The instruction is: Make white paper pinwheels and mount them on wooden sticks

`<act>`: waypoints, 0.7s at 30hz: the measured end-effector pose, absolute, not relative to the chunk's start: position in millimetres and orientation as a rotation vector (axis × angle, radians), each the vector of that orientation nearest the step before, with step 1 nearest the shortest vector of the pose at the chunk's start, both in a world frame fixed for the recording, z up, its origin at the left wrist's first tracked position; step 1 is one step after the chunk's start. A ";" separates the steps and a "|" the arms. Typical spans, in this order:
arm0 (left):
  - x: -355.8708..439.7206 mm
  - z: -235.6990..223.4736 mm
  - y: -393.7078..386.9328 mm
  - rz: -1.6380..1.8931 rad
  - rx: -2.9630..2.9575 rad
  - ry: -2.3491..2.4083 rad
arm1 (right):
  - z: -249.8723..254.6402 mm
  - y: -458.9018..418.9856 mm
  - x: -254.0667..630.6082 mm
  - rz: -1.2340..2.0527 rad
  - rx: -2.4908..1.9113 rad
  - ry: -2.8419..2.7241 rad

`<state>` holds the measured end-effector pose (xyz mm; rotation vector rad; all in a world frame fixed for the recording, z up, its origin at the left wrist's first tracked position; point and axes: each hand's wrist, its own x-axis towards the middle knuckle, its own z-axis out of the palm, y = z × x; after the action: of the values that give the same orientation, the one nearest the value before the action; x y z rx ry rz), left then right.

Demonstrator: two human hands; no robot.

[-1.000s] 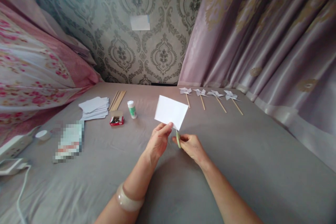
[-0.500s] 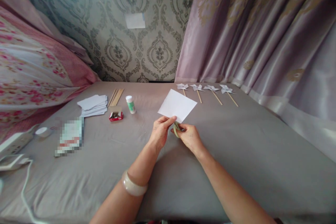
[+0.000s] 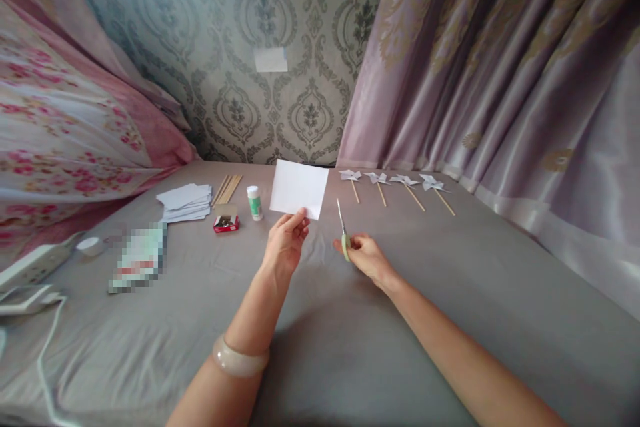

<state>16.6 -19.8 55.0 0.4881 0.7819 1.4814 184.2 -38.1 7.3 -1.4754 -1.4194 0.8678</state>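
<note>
My left hand (image 3: pixel 287 240) pinches a square white sheet of paper (image 3: pixel 299 190) by its lower edge and holds it up off the surface. To its right, my right hand (image 3: pixel 367 255) grips a pair of scissors (image 3: pixel 345 240) by the pale green handles, blades pointing up and away from me. The scissors and the paper are apart. Beyond my right hand, several paper pinwheels (image 3: pixel 404 181) on thin wooden sticks lie in a row.
Left of the paper stand a green-and-white glue stick (image 3: pixel 255 203) and a small red box (image 3: pixel 227 221) of metal bits. Wooden sticks (image 3: pixel 228 189) and a stack of white paper (image 3: pixel 186 203) lie behind. A power strip (image 3: pixel 37 263) with a white cable sits at far left.
My left hand has moved left with the paper, which has turned. The scissors have come away from the paper's lower corner and now point upward. The camera view has shifted slightly.
</note>
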 end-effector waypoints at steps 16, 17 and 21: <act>16.0 47.0 -16.5 1.542 0.332 0.913 | 4.6 -65.7 191.9 0.547 -1.624 -1.747; 16.3 45.7 -15.9 1.544 0.323 0.922 | 4.7 -65.8 193.4 0.564 -1.651 -1.741; 19.3 42.2 -16.2 1.505 0.316 0.936 | 2.4 -62.2 193.5 0.723 -1.718 -1.673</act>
<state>19.3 -16.2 42.2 0.3164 0.9358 1.5052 193.5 -62.2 2.4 -1.7183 -1.6732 0.7233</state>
